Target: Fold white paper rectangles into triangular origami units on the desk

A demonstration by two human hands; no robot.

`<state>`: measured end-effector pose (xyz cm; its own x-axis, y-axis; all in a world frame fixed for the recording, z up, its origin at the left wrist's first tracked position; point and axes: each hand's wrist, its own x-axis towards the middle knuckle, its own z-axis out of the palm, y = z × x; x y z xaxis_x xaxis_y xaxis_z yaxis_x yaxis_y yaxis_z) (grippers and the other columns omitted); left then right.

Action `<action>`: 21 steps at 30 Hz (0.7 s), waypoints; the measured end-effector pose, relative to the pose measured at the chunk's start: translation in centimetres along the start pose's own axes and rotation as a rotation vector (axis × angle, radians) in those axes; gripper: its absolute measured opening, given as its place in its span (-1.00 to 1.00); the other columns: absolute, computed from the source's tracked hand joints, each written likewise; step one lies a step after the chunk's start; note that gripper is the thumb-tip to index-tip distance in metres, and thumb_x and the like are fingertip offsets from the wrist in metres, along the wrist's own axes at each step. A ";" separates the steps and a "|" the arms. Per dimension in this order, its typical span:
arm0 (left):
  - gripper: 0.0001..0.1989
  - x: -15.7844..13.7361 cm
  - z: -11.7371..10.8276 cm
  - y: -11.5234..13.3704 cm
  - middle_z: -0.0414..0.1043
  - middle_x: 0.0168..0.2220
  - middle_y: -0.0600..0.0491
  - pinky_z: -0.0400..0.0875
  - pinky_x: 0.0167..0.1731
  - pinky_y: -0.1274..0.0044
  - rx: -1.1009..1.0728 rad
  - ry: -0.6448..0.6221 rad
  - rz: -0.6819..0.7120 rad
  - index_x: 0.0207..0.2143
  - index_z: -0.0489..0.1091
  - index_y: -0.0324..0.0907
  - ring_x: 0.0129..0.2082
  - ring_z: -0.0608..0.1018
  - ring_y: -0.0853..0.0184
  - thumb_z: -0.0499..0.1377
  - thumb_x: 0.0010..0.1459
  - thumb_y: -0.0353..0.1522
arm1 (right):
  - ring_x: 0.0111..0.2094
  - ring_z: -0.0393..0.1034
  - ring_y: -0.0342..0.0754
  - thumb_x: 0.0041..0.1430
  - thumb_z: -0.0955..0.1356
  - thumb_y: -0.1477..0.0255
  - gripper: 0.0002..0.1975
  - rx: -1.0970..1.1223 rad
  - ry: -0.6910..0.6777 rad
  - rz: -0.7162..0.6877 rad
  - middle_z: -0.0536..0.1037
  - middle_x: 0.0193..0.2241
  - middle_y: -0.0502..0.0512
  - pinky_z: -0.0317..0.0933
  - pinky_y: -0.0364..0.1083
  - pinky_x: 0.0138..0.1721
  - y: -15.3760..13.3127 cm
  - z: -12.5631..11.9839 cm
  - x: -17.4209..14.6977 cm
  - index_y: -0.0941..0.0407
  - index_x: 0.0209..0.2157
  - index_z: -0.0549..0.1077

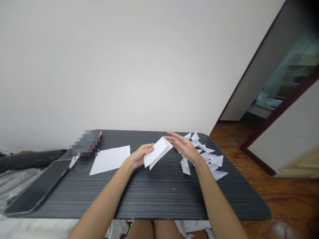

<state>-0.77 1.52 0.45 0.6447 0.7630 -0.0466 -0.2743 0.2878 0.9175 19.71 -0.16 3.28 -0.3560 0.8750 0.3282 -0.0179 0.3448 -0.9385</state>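
Above the middle of the dark table, my left hand (pixel 142 155) pinches a folded sheet of white paper (pixel 157 151), thumb on its front face. The sheet is tilted, and its two layers stand slightly apart at the lower right. My right hand (pixel 183 146) is at the paper's upper right corner with fingers stretched out and holding nothing; whether a fingertip touches the corner I cannot tell. Several small folded white paper pieces (pixel 208 156) lie to the right, partly behind my right hand and forearm. Left of my left hand, a flat white sheet (pixel 111 160) rests on the table.
The dark wood-grained table (pixel 159 199) stands against a white wall. A phone (pixel 38 187) lies at its left edge, with a blurred-out object (pixel 86 142) behind it and a white cable (pixel 73 161) between. At the right are a doorway and wooden floor (pixel 286 199).
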 end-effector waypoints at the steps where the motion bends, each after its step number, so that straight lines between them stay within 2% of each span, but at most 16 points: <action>1: -0.51 0.0 0.0 -0.1 0.43 -0.42 -0.06 0.32 -0.51 0.62 -0.036 0.000 0.012 -0.14 0.32 -0.29 -0.54 0.44 0.41 0.23 -0.15 -0.26 | -0.08 0.27 -0.04 0.05 0.24 0.29 -0.61 0.020 -0.012 -0.030 0.36 -0.06 0.12 0.20 -0.06 -0.15 -0.3 -0.1 -0.1 0.04 -0.05 0.27; 4: -0.52 0.0 0.5 -0.5 0.41 -0.48 -0.01 0.32 -0.55 0.60 -0.078 -0.021 0.005 -0.13 0.30 -0.26 -0.60 0.42 0.42 0.20 -0.12 -0.23 | -0.05 0.23 -0.04 -0.03 0.31 0.31 -0.73 0.035 -0.061 -0.073 0.34 -0.05 0.10 0.14 -0.06 -0.08 -0.5 0.2 -0.1 0.07 -0.23 0.38; 8: -0.57 -0.1 1.6 -0.9 0.44 -0.43 -0.07 0.34 -0.41 0.50 0.023 -0.059 -0.029 -0.16 0.32 -0.27 -0.45 0.48 0.30 0.20 -0.11 -0.26 | -0.24 0.34 -0.08 -0.07 0.33 0.33 -0.81 0.002 0.003 -0.029 0.47 -0.30 0.08 0.19 -0.08 -0.17 0.7 0.9 0.4 0.15 -0.41 0.42; 10: -0.59 0.1 2.0 -1.1 0.45 -0.36 -0.09 0.33 -0.35 0.49 0.160 0.024 0.036 -0.20 0.35 -0.28 -0.36 0.48 0.26 0.23 -0.15 -0.30 | -0.36 0.35 -0.11 -0.09 0.34 0.33 -0.81 -0.035 0.057 0.008 0.47 -0.42 0.06 0.21 -0.11 -0.28 1.5 0.9 0.6 0.17 -0.44 0.41; 12: -0.62 0.3 2.0 -1.2 0.46 -0.32 -0.07 0.33 -0.33 0.51 0.289 0.182 0.161 -0.25 0.39 -0.28 -0.32 0.48 0.25 0.25 -0.19 -0.32 | -0.41 0.33 -0.12 -0.10 0.34 0.34 -0.81 -0.084 0.089 0.020 0.46 -0.47 0.04 0.21 -0.12 -0.34 2.0 0.9 0.7 0.18 -0.45 0.41; 16: -0.67 0.5 1.4 -1.2 0.47 -0.38 -0.02 0.34 -0.33 0.52 0.388 0.463 0.349 -0.35 0.42 -0.29 -0.35 0.48 0.29 0.11 -0.04 -0.20 | -0.40 0.31 -0.11 -0.10 0.34 0.40 -0.87 -0.255 0.143 -0.085 0.44 -0.47 0.05 0.17 -0.13 -0.34 2.4 0.8 0.7 0.18 -0.48 0.42; 18: -0.63 0.5 1.3 -1.4 0.48 -0.41 -0.02 0.36 -0.33 0.50 0.441 0.517 0.384 -0.37 0.43 -0.31 -0.38 0.48 0.30 0.05 0.01 -0.17 | -0.39 0.29 -0.11 -0.09 0.33 0.41 -0.89 -0.325 0.190 -0.139 0.43 -0.47 0.05 0.16 -0.13 -0.34 2.5 0.8 0.8 0.18 -0.50 0.41; 21: -0.67 0.4 1.5 -1.8 0.48 -0.36 -0.03 0.37 -0.34 0.50 0.557 0.563 0.452 -0.34 0.42 -0.30 -0.36 0.49 0.28 0.11 -0.04 -0.21 | -0.43 0.27 -0.13 -0.08 0.33 0.41 -0.90 -0.388 0.237 -0.165 0.41 -0.48 0.05 0.14 -0.15 -0.40 2.4 0.9 0.8 0.17 -0.51 0.40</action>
<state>1.06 0.41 -0.60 0.0754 0.9471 0.3119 0.0621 -0.3167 0.9465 18.51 1.07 1.15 -0.1539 0.8360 0.5267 0.3101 0.5470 -0.7776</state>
